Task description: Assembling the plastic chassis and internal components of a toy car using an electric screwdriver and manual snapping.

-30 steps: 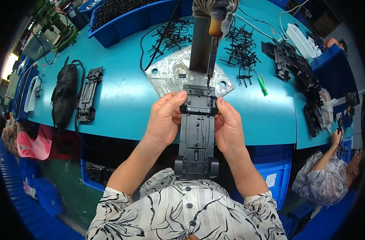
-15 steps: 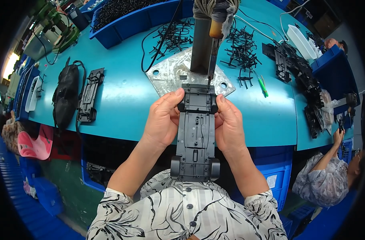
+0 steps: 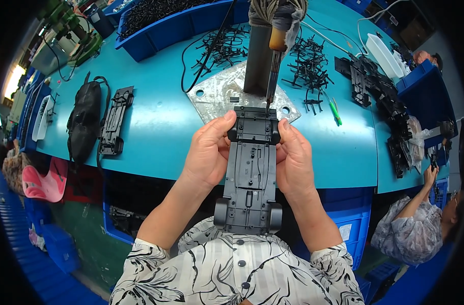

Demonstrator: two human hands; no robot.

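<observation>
The person's left grip (image 3: 206,155) and right grip (image 3: 296,160) are clamped on opposite edges of a black plastic chassis (image 3: 248,170) — held across the teal tabletop's (image 3: 161,132) near edge, its far end by an upright soldering iron's (image 3: 277,39) tip; contact there is unclear. A second chassis (image 3: 116,122) lies left, beside a black pouch (image 3: 84,122).

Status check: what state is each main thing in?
Black chassis: held near its far end.
Left hand: gripping its left side.
Right hand: gripping its right side.
Amber-handled tool: tip down, chassis contact unclear.
Second chassis: lying unheld at left.
Blue bin: heaped with black parts.
Green-handled tool: lying on the table.
</observation>
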